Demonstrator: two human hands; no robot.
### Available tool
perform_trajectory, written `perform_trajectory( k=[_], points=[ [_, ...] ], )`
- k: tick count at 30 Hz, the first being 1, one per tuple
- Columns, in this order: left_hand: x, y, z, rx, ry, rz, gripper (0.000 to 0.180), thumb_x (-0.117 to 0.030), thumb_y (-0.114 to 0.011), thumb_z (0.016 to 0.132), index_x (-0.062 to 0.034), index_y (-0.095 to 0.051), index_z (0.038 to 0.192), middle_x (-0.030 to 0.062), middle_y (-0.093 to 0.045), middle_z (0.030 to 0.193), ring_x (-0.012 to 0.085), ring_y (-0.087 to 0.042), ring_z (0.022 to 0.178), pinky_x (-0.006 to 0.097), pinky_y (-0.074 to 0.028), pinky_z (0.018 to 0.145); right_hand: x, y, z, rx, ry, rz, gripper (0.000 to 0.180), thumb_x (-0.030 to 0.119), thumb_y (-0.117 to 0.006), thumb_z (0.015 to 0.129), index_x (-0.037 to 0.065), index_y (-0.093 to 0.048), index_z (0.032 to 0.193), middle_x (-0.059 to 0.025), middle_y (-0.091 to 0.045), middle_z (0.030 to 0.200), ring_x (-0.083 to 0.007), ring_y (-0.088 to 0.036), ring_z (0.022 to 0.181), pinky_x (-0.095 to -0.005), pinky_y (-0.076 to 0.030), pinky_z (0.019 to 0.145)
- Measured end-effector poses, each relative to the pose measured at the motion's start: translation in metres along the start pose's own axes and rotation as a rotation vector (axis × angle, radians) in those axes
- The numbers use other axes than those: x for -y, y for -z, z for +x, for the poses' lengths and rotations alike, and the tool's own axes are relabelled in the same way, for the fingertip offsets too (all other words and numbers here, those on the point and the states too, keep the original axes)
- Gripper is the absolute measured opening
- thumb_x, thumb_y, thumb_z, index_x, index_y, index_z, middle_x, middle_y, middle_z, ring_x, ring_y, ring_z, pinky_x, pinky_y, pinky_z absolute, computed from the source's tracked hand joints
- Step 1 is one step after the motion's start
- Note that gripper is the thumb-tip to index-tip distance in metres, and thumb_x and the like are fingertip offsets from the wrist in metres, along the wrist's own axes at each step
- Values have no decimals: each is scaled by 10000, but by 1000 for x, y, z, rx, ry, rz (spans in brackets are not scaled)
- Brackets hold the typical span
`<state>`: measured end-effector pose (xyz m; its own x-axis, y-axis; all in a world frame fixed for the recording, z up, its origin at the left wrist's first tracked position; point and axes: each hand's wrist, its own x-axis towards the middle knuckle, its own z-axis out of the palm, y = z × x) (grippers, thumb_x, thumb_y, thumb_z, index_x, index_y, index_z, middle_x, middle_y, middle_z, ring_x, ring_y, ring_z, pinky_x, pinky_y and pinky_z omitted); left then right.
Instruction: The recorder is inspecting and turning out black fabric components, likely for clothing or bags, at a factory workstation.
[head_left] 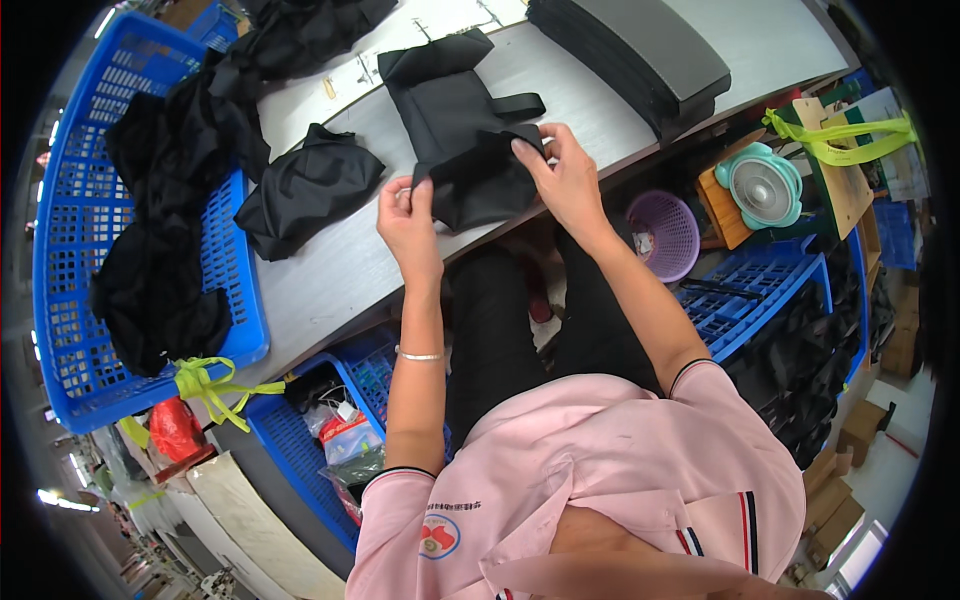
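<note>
A sewn black fabric piece [445,110] with a strap loop [520,105] on its right side lies on the grey table [330,290], its near end at the table's front edge. My left hand [408,220] pinches the piece's near left corner between thumb and fingers. On the other side, my right hand [563,178] grips its right edge, thumb on top. The fabric between my hands is folded and bunched. Left of it rests another crumpled black fabric piece [310,185], which neither hand touches.
A blue plastic basket [80,290] heaped with black fabric [160,250] stands at the left. Stacked dark flat pieces [640,60] lie at the back right. Below the table's right side are a purple bin [668,235], a small teal fan [765,187] and a blue crate [740,310].
</note>
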<state>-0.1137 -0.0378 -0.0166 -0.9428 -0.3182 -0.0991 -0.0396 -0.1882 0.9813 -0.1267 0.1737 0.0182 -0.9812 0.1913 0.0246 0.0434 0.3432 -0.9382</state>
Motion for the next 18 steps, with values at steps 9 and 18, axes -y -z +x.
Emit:
perform_trajectory(
  k=[9, 18],
  points=[
    [-16, -6, -18, -171, -366, 152, 425, 88, -719, 846, 10, -559, 1232, 68, -645, 1022, 65, -592, 813, 187, -479, 725, -5, 0, -10, -49, 224, -43, 450, -2, -694, 840, 29, -578, 1274, -114, -648, 907, -196, -627, 693, -338, -510, 680],
    [-20, -9, -36, -148, -353, 200, 566, 32, -739, 849, -23, -490, 1354, 74, -528, 1215, 62, -475, 753, 197, -437, 667, 10, 84, 36, -416, 685, -488, 477, 220, -824, 800, 69, -635, 1212, -105, -622, 1108, -263, -630, 934, -353, -515, 789]
  ],
)
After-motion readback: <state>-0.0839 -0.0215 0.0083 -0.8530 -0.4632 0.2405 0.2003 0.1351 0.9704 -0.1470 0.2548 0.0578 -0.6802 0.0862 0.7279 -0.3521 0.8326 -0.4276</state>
